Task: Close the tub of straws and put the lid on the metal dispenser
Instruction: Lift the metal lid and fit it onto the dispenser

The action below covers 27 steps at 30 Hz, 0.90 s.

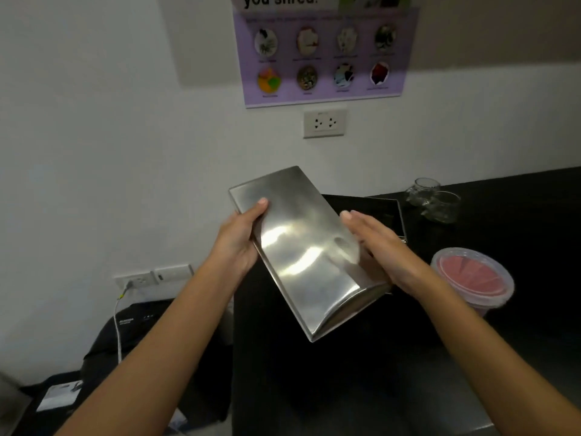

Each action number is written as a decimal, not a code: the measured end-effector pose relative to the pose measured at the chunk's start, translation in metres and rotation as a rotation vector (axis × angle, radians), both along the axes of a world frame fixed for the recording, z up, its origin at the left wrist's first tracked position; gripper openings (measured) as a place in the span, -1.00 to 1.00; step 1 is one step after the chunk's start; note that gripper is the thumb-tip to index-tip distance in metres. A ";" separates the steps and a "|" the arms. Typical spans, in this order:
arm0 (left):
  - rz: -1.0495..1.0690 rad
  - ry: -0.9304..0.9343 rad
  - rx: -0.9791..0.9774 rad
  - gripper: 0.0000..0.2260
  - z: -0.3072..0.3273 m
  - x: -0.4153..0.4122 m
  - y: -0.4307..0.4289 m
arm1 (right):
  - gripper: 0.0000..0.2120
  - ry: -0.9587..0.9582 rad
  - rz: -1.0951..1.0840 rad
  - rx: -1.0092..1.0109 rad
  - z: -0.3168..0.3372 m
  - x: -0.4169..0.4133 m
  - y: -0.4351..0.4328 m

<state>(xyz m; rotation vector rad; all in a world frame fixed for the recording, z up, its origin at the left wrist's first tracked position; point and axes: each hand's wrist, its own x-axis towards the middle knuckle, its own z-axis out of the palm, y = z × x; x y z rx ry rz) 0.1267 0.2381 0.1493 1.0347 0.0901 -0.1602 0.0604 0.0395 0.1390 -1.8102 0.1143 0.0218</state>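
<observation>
Steel lid [301,247] is held tilted above the dispenser [390,212] at table [518,209] centre, left hand [242,243] clamped on it, right hand [380,247] flat against it; lidded straw tub [473,278] right, seating left.

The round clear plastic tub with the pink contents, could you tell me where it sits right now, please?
In the head view the round clear plastic tub sits on the black counter at the right, just beyond the right hand and nearer than the glass jars.
</observation>
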 end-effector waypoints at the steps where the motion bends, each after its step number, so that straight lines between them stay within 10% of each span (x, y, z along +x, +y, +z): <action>1: -0.007 0.000 -0.018 -0.83 0.005 0.004 -0.006 | -0.19 0.009 -0.058 0.076 0.002 0.000 -0.010; 5: 0.021 0.010 -0.083 -0.86 0.016 0.020 -0.028 | -0.62 -0.017 -0.214 0.363 0.000 -0.004 -0.040; 14: 0.115 0.078 -0.156 -0.75 0.013 0.047 -0.070 | -0.57 0.018 -0.196 0.791 -0.004 0.023 -0.058; 20: 0.144 0.098 -0.215 -0.72 0.007 0.053 -0.084 | -0.35 -0.062 -0.301 0.824 0.020 0.058 -0.075; 27: 0.124 0.084 -0.265 -0.72 0.000 0.045 -0.069 | -0.56 -0.070 -0.137 0.732 0.034 0.079 -0.103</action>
